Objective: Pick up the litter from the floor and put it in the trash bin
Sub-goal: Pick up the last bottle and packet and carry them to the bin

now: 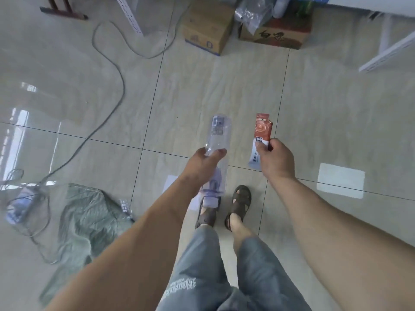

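My left hand (205, 163) grips a clear empty plastic bottle (219, 134) around its middle, its base pointing away from me and its capped neck toward my feet. My right hand (277, 160) pinches a red and white sachet wrapper (262, 131) by its lower part, the red end pointing forward. Both are held above the tiled floor, in front of my sandalled feet. No trash bin shows in this view.
A grey-green cloth (87, 218) lies crumpled on the floor at the left, next to a tangle of grey cable (112, 95). Two cardboard boxes (208, 25) with clear plastic on top stand ahead. White metal shelf rails (386, 52) stand at the right.
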